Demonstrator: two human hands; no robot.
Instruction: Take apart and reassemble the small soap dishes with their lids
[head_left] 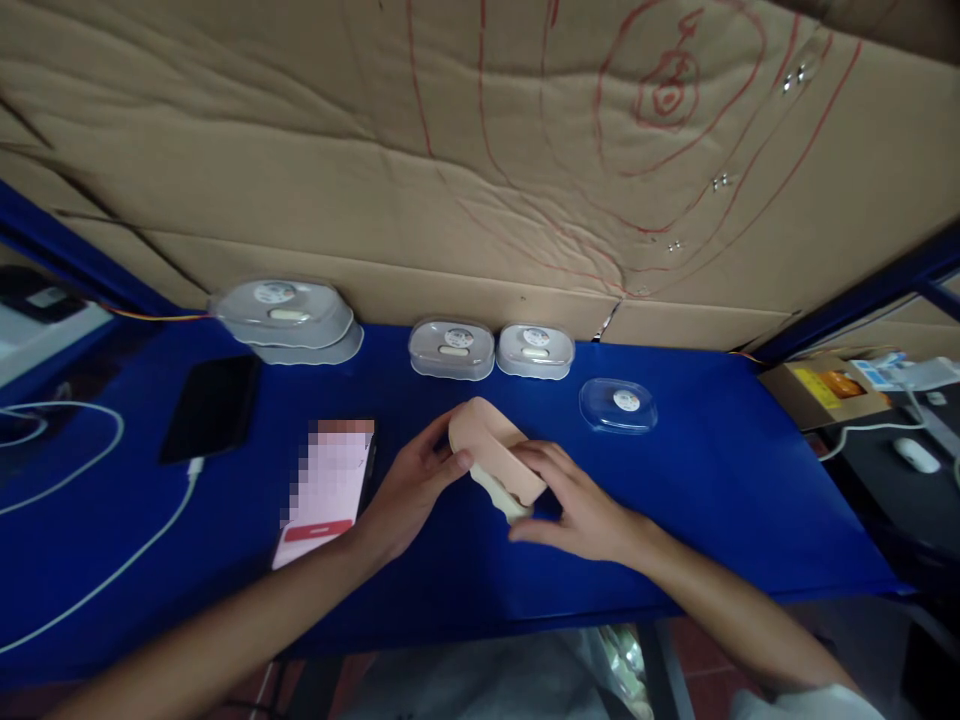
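Observation:
Above the middle of the table I hold a small oval cream container [489, 482] with a wavy edge. A flat pinkish panel [506, 455] lies across it at a slant; whether it is a lid or an insert I cannot tell. My left hand [420, 475] grips the container's far left end, thumb on the near side. At the panel's right end is my right hand [574, 505], its fingers curled against the panel and its thumb stretched below the near end. To the right a clear plastic lid [611, 408] with a round label lies on the table.
Two grey lidded containers [452, 352] [535, 352] stand at the back, with a stack of them [289, 318] further left. A lit phone [322, 490] and a dark tablet [210, 408] with a white cable [176, 525] lie left. Cardboard [300, 200] walls the blue table's [712, 500] back.

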